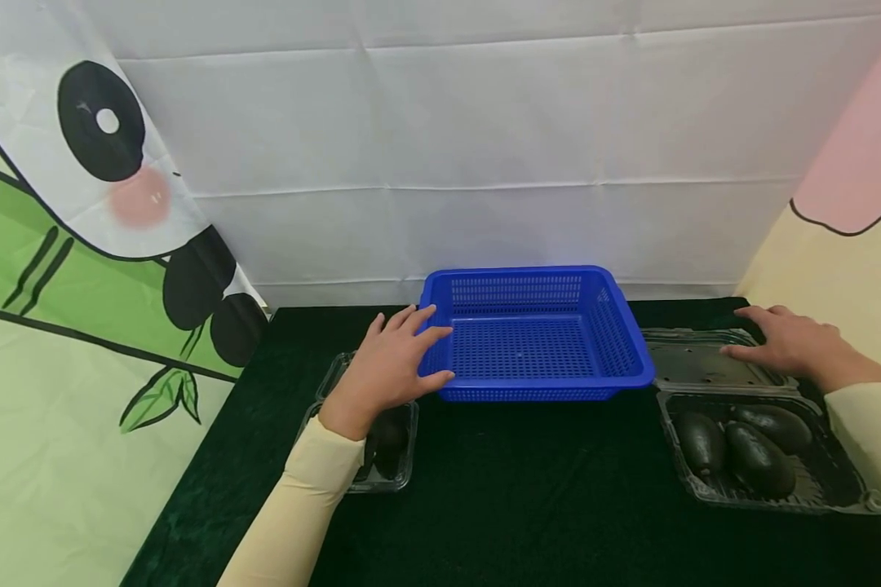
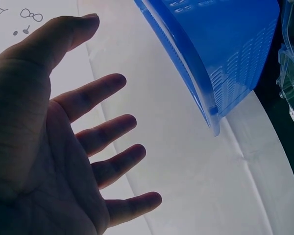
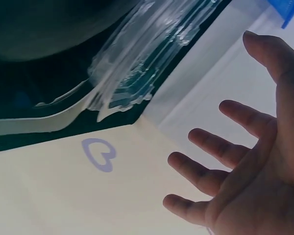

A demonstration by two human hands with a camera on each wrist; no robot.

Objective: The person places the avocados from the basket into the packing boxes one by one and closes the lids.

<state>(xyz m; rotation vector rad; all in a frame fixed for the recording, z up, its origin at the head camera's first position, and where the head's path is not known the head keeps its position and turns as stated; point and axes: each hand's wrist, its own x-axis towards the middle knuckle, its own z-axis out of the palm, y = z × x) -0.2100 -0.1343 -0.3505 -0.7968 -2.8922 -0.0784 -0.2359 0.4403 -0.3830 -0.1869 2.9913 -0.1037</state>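
Observation:
In the head view my left hand [image 1: 385, 363] hovers with fingers spread at the left end of a blue plastic basket [image 1: 543, 391]. Its forearm crosses over a small clear plastic container [image 1: 382, 487], partly hidden, with dark fruit [image 1: 391, 440] inside. My right hand [image 1: 796, 346], fingers apart and holding nothing, is above the raised lid [image 1: 705, 367] of a larger clear clamshell box [image 1: 763, 504]. Several dark avocados [image 1: 759, 461] lie in that box. Both wrist views show bare palms and separated fingers; the basket [image 2: 235, 58] appears beyond the left hand.
Dark green cloth [image 1: 529, 489] covers the table. Behind it hangs a white sheet [image 1: 484, 147]. A printed panda panel [image 1: 117, 228] stands on the left, and a pink and cream panel [image 1: 852, 261] closes the right side.

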